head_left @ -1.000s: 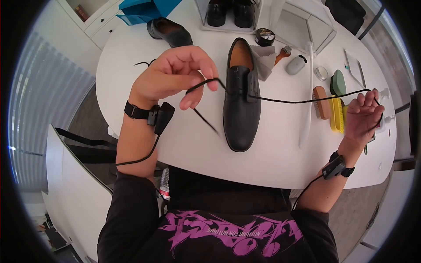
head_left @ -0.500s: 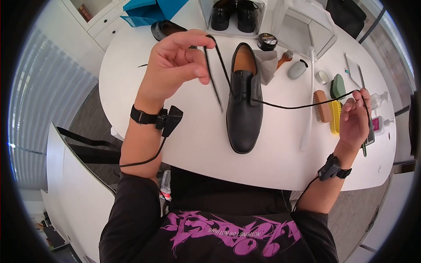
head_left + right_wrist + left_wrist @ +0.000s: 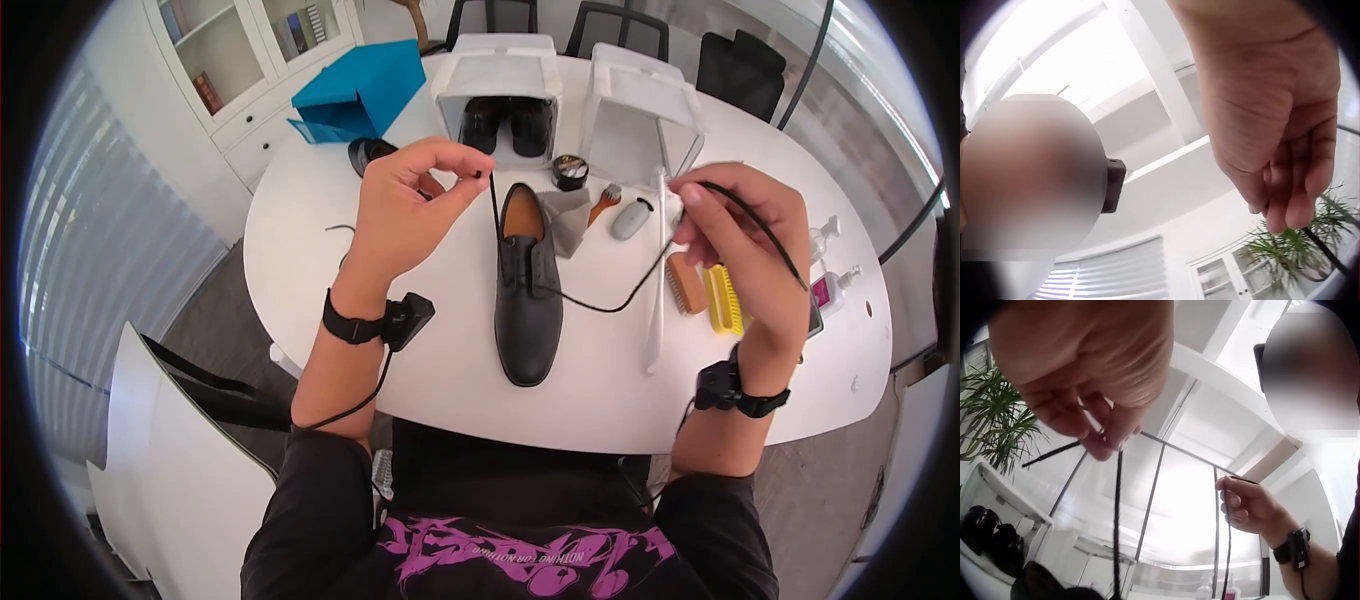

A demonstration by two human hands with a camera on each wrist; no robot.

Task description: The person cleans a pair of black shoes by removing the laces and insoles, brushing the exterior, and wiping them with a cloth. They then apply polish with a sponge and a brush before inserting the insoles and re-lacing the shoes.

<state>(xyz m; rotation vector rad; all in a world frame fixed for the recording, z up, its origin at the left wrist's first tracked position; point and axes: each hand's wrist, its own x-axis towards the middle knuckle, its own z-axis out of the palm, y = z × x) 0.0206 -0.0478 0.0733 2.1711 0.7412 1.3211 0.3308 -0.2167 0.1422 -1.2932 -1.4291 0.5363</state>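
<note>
A black leather shoe (image 3: pixel 528 325) with a tan lining lies on the white table, toe towards the person. Two ends of its black shoelace (image 3: pixel 606 309) run out from the eyelets. To the left of the shoe, my left hand (image 3: pixel 410 220) pinches one end between thumb and forefinger; in the left wrist view that lace (image 3: pixel 1117 515) hangs straight down. My right hand (image 3: pixel 752 240), raised over the right side of the table, pinches the other end, and its tail trails over the hand. Between shoe and right hand the lace sags. Another dark shoe (image 3: pixel 364 156) is partly hidden behind my left hand.
At the back stand a blue bag (image 3: pixel 372 88), a box with black shoes (image 3: pixel 530 127) and a clear box (image 3: pixel 645 105). A black jar (image 3: pixel 570 173), grey cloth (image 3: pixel 570 228), wooden brush (image 3: pixel 686 283), yellow brush (image 3: pixel 722 302) and long white stick (image 3: pixel 656 310) lie right of the shoe.
The head view has tilted up. My right hand has come inwards and up with its lace end, slackening that side. My left hand, pinching its end, now draws that lace upright beside the shoe.
</note>
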